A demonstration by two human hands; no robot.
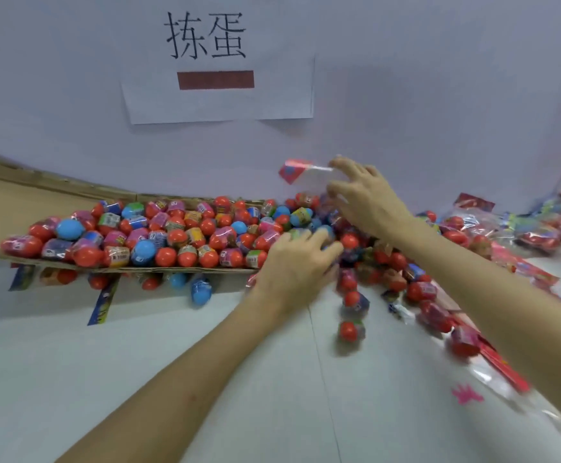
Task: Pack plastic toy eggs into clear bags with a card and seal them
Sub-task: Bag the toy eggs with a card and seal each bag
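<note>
Many red, blue and pink plastic toy eggs (pixel 158 235) lie heaped on a flat cardboard sheet (pixel 31 202) and spill rightward onto the white table. My left hand (pixel 297 262) reaches into the heap's right end, fingers curled over eggs there; what it holds is hidden. My right hand (pixel 366 195) is raised above the pile and pinches a clear bag with a red card (pixel 294 170) at its top. A few loose eggs (pixel 350 330) lie below my hands. The picture is blurred around the hands.
Filled clear bags (pixel 512 232) with eggs and red cards pile up at the right. Flat clear bags and red cards (pixel 492 359) lie along the right table edge. A paper sign (pixel 217 61) hangs on the white wall behind. White table surface (pixel 138 362) spreads in front.
</note>
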